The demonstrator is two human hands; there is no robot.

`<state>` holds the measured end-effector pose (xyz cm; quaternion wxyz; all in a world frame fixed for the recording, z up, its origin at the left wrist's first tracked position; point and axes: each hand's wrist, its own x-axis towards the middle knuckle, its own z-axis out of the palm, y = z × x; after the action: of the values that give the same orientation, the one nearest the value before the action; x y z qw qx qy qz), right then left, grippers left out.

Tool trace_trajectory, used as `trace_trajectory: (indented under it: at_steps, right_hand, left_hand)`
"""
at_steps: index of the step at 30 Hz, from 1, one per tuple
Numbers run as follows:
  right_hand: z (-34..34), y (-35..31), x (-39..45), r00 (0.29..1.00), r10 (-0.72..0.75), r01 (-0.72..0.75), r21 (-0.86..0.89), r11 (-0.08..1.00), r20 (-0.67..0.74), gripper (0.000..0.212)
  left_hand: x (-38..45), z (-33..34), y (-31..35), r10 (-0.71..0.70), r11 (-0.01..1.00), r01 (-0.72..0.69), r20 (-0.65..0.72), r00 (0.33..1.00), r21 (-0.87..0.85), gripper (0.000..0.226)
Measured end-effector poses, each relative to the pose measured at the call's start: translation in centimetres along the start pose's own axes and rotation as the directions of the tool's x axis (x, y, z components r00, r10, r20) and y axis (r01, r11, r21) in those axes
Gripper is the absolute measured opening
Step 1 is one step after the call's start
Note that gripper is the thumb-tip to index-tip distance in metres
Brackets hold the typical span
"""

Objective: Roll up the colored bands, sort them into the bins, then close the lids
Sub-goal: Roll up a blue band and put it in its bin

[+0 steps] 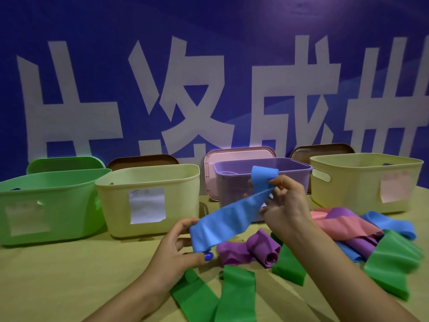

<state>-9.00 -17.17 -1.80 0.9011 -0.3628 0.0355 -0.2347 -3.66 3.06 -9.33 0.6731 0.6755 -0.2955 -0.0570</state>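
Blue band [228,220], held taut above the surface between pinching left hand [178,247] and right hand [286,202], in front of the purple bin [262,180]: best rolled tightly from the right end, edges kept aligned, tension maintained.

Staged recording or demo setup, not a home: big blue banner [209,66] with huge white characters fills the upper frame as backdrop. Below it, tabletop [69,275] under tan paper, row of labelled plastic bins [148,201] lined up mid-frame.
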Motion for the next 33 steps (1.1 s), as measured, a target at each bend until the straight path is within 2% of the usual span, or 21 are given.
trace_trajectory:
  at_steps: [4, 7, 8, 10, 12, 13, 15, 16, 17, 18, 20, 23, 26, 27, 29, 30, 31, 33]
  right_hand:
    - [-0.5, -0.2, 0.7, 0.999, -0.01, 0.011, -0.037, 0.999, 0.032, 0.015]
    - [-0.7, -0.2, 1.0, 0.998, 0.002, -0.001, -0.01, 1.0, 0.07, 0.023]
    - [-0.6, -0.2, 0.9, 0.997, 0.001, -0.002, 0.012, 1.0, 0.078, 0.024]
    - [-0.4, -0.6, 0.6, 0.993, 0.005, -0.013, 0.06, 0.998, 0.121, 0.017]
    - [0.1, -0.7, -0.1, 0.984, 0.01, -0.023, 0.072, 0.997, 0.178, 0.017]
    - [0.3, -0.7, -0.3, 0.981, 0.017, -0.025, 0.04, 0.999, 0.192, 0.019]
    - [0.6, -0.5, -0.5, 0.983, 0.021, -0.009, -0.065, 0.998, 0.183, 0.022]
    - [0.6, -0.4, -0.5, 0.984, 0.019, 0.001, -0.111, 0.994, 0.175, 0.025]
    - [0.6, -0.3, -0.5, 0.985, 0.02, 0.004, -0.138, 0.99, 0.17, 0.033]
    - [0.6, -0.4, -0.5, 0.985, 0.028, -0.004, -0.138, 0.99, 0.173, 0.041]
    - [0.4, -0.5, -0.6, 0.978, 0.04, -0.018, -0.108, 0.994, 0.202, 0.049]
    - [0.6, -1.0, -1.0, 0.954, 0.049, -0.04, -0.037, 0.999, 0.296, 0.056]
    - [0.5, -1.5, -1.5, 0.876, 0.071, -0.097, 0.029, 0.995, 0.477, 0.084]
    - [0.4, -1.6, -1.4, 0.814, 0.107, -0.144, 0.02, 0.989, 0.571, 0.085]
    - [0.3, -1.8, -1.7, 0.575, 0.22, -0.274, -0.067, 0.959, 0.788, 0.08]
    - [0.4, -1.9, -2.1, 0.505, 0.267, -0.277, -0.139, 0.951, 0.821, 0.078]
    - [0.2, -2.0, -2.2, 0.472, 0.309, -0.247, -0.213, 0.945, 0.825, 0.08]
    - [-0.3, -1.8, -2.3, 0.375, 0.407, -0.22, -0.346, 0.912, 0.833, 0.084]
  left_hand:
    - [0.0, -0.2, 0.4, -0.033, 0.997, 0.034, -0.016, 0.999, 0.071, 0.068]
    - [0.0, -0.4, 1.1, -0.01, 0.961, -0.005, 0.052, 0.999, 0.278, 0.07]
    - [0.0, -0.6, 1.2, -0.007, 0.911, -0.035, 0.101, 0.995, 0.41, 0.07]
    - [0.0, -1.1, 1.7, -0.033, 0.696, -0.133, 0.217, 0.976, 0.706, 0.071]
    - [0.0, -1.5, 2.0, -0.034, 0.454, -0.197, 0.237, 0.971, 0.869, 0.054]
    - [0.0, -1.6, 2.2, -0.017, 0.372, -0.213, 0.236, 0.972, 0.904, 0.045]
    - [0.1, -1.7, 2.1, 0.02, 0.293, -0.222, 0.226, 0.974, 0.93, 0.044]
    - [0.2, -1.8, 1.8, 0.024, 0.323, -0.213, 0.217, 0.976, 0.922, 0.05]
    - [0.3, -1.9, 1.3, 0.014, 0.42, -0.178, 0.189, 0.982, 0.89, 0.06]
    - [0.3, -2.0, 1.1, 0.0, 0.56, -0.13, 0.157, 0.988, 0.819, 0.069]
    - [0.3, -1.9, 0.8, -0.027, 0.789, -0.033, 0.087, 0.996, 0.613, 0.074]
    - [0.8, -1.7, 0.8, -0.092, 0.961, 0.123, -0.134, 0.987, 0.246, 0.048]
    - [1.0, -1.5, 1.7, -0.133, 0.991, 0.122, -0.294, 0.947, -0.055, 0.03]
    - [1.1, -1.6, 2.0, -0.133, 0.986, 0.092, -0.326, 0.936, -0.137, 0.027]
    - [1.0, -1.4, 2.4, -0.152, 0.951, 0.043, -0.345, 0.926, -0.305, 0.021]
    - [1.0, -1.3, 2.6, -0.179, 0.924, 0.041, -0.335, 0.925, -0.38, 0.019]
    - [1.0, -1.3, 2.5, -0.205, 0.903, 0.051, -0.325, 0.923, -0.426, 0.017]
    - [1.0, -1.3, 2.3, -0.229, 0.894, 0.073, -0.31, 0.923, -0.443, 0.015]
